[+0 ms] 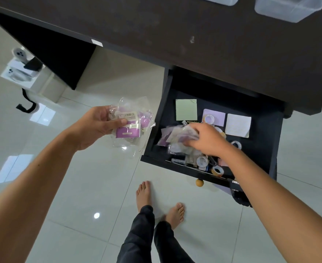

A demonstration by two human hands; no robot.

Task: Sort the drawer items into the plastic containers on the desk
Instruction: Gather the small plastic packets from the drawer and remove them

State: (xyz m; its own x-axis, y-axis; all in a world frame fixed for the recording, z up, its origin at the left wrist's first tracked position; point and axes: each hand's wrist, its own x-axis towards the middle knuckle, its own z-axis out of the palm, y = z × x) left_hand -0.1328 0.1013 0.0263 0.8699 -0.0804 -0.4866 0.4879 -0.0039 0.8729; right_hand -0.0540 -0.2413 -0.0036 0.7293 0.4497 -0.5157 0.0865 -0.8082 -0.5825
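Observation:
The black drawer [157, 130] stands pulled out under the dark desk [213, 35]. My left hand [97, 126] holds a stack of clear plastic packets with purple cards [131, 124] above the floor, left of the drawer. My right hand [207, 141] is inside the drawer, fingers closed on more purple packets [175, 139]. Also in the drawer lie a green sticky pad [186, 109], a lilac pad [218, 114], a white pad [238, 125], tape rolls [217, 170] and batteries [178, 161]. Two clear plastic containers [287, 8] sit at the desk's far edge.
A round wooden knob [199, 182] sticks out of the drawer front. My bare feet [144, 192] stand on the glossy white tile floor just before the drawer. White boxes and a black strap [26, 107] lie on the floor at far left.

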